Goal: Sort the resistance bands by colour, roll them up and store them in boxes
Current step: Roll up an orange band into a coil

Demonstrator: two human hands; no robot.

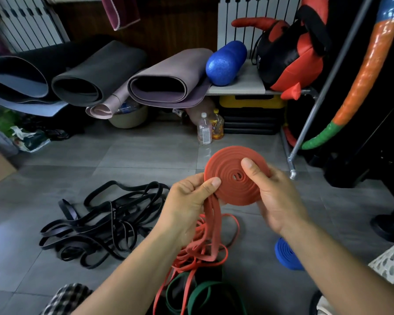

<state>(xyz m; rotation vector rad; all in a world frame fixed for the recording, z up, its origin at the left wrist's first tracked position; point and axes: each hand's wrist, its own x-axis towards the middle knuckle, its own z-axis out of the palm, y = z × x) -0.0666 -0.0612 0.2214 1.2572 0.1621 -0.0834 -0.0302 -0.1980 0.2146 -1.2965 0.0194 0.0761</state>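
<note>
"Grey tile floor (123, 155). Biggest heap on it?"

"Black bands (100, 223), loose and tangled, left of the person. Next in size: loose red bands (203, 248) in a tangle directly under the hands, green bands (203, 292) nearest the body, and a blue roll (284, 255), already wound, lying on the floor under the right forearm."

"And the piece being worked?"

"Red coil (230, 192), a flat spiral held in the air above the red tangle, its face turned to the camera."

"Grips?"

"Right hand (278, 196) pinches the coil: thumb (251, 169) laid across the face near the centre, fingers hidden behind. Left hand (187, 208) is curled round the unwound strands, thumb tip (210, 184) pressing the coil's lower-left rim."

"Which way does the free length run?"

"Off the lower-left edge, down through the left hand to the tangle below. Long axis near vertical. The left hand is the nearer one to it."

"Judgement?"

"Mid-roll, plenty unwound. Likely the right hand turns the disc while the left feeds. The slack must come up from below without snagging. Whether any box is within reach, I cannot tell."
</note>
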